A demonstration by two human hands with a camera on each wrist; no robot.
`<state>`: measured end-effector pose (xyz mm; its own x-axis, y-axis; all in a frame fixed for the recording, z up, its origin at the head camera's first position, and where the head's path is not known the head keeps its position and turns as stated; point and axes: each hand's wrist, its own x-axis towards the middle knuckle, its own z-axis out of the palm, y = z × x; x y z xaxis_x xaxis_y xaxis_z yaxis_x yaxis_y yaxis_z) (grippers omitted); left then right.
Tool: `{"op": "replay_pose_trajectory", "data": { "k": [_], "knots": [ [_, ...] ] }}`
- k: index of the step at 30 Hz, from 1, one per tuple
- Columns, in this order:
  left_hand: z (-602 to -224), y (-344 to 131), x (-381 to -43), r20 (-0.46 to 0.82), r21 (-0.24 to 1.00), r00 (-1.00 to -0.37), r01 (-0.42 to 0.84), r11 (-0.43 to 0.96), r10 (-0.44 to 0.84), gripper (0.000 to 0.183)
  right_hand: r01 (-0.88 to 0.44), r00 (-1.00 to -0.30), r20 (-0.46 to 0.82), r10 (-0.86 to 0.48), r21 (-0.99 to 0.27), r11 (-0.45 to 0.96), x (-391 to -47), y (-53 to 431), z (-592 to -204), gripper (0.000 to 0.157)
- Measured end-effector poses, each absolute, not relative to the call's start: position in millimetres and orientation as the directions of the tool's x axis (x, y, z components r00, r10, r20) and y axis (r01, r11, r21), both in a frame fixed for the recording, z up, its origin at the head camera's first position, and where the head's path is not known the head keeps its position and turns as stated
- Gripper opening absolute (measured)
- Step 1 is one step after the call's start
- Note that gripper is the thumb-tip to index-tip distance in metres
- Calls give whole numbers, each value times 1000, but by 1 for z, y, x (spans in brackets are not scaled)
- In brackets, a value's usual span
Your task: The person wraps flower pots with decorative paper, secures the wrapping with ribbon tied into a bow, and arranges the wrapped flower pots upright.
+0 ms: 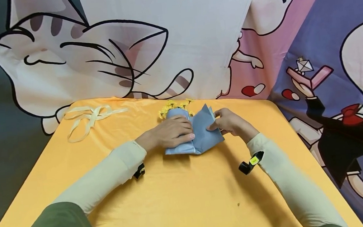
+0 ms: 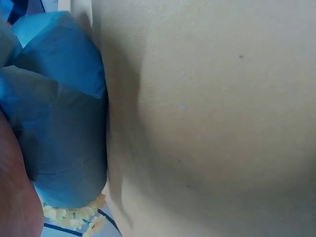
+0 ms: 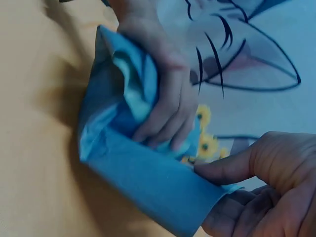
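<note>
Blue wrapping paper [image 1: 205,133] is rolled around a bunch of small yellow flowers [image 1: 162,112], whose heads show past the roll's far end. Across the rolled part lies my left hand [image 1: 171,131], its fingers curled over the paper and gripping it. On the other side my right hand [image 1: 232,121] pinches the loose edge of the sheet between thumb and fingers. That flap stands raised and folded, as the right wrist view shows with the paper [image 3: 148,177]. In the left wrist view the roll [image 2: 64,133] has overlapping layers; the stems are hidden inside.
A pale ribbon [image 1: 92,117] lies in loose loops at the table's far left. The yellow cloth [image 1: 163,201] covers the table. Behind it hangs a printed cat backdrop [image 1: 99,63], with another patterned cloth [image 1: 313,62] along the right side.
</note>
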<state>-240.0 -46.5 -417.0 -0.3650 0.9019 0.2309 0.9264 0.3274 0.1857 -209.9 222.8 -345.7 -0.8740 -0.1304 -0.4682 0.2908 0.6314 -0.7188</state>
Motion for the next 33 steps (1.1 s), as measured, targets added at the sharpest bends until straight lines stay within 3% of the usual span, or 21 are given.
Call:
{"op": "replay_pose_trajectory", "data": {
  "k": [8,15,17,21,27,33],
  "knots": [
    [-416,-49,-240,202,172,-377,922,346,904,46,136,-920,-371,-126,-605,784,-210,190,-319,57],
    [-420,-54,-238,243,281,-448,881,380,860,29,114,-918,-361,-163,-635,764,-211,173,-312,55],
    [-421,-53,-238,261,334,-464,866,372,846,21,137,-907,-379,-182,-676,724,-211,173,-313,46],
    [-423,-50,-239,317,399,-456,860,319,832,11,184,-871,-421,-252,-756,629,-213,179,-314,12],
    [-426,-55,-236,384,462,-477,841,283,790,9,337,-806,-483,-342,-849,407,-214,188,-321,26],
    [-434,-61,-230,486,532,-550,803,269,679,11,492,-755,-491,-435,-862,118,-219,192,-348,18]
  ]
}}
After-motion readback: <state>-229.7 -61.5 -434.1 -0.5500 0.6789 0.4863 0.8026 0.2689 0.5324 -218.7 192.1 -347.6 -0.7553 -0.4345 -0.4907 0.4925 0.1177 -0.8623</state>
